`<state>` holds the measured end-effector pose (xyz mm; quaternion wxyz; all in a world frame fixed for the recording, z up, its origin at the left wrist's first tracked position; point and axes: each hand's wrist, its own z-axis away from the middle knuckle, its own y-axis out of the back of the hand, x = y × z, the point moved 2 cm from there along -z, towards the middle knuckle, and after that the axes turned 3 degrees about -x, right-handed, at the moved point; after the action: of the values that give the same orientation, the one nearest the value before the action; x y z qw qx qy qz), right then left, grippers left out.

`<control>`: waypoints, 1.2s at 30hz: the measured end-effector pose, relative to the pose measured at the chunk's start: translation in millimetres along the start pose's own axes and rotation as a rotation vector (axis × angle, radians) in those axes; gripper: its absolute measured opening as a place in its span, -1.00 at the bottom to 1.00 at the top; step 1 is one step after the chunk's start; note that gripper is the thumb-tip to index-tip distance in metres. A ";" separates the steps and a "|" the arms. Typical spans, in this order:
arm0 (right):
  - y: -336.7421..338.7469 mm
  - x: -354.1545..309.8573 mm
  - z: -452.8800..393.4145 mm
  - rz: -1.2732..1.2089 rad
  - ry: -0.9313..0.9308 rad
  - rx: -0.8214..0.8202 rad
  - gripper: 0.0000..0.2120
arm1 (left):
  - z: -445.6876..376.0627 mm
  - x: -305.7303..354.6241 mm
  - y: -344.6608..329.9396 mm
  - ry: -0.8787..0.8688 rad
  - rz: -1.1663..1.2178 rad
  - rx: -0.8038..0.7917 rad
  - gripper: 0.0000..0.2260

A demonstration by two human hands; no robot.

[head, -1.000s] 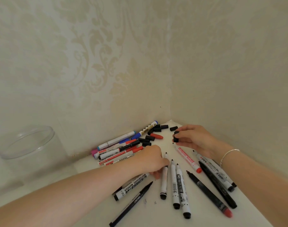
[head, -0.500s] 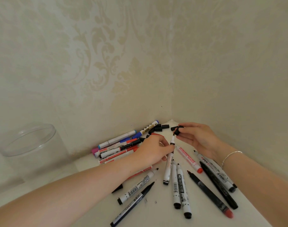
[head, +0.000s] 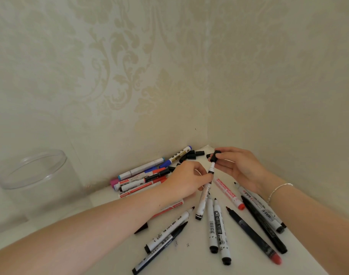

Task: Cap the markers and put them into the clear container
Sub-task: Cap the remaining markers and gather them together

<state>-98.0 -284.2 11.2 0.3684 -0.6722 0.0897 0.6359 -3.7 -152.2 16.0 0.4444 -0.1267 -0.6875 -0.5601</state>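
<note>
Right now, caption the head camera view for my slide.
Right hand brings a black cap to the white marker held by the left hand.

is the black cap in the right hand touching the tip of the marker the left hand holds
Touching. The head view shows the black cap in the right hand meeting the marker tip, no gap; left hand grips the barrel.

Cream damask-patterned wallpaper on 2 walls meeting at a corner, white tabletop, silver bracelet
</note>
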 end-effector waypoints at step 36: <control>-24.3 -16.4 -8.8 0.154 0.062 0.134 -0.90 | -19.6 18.1 9.9 0.134 0.557 -0.051 -0.79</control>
<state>-79.7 -278.0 34.9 0.3595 -0.6566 0.1947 0.6338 1.8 -172.0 35.8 0.6222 -0.2844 -0.5811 -0.4408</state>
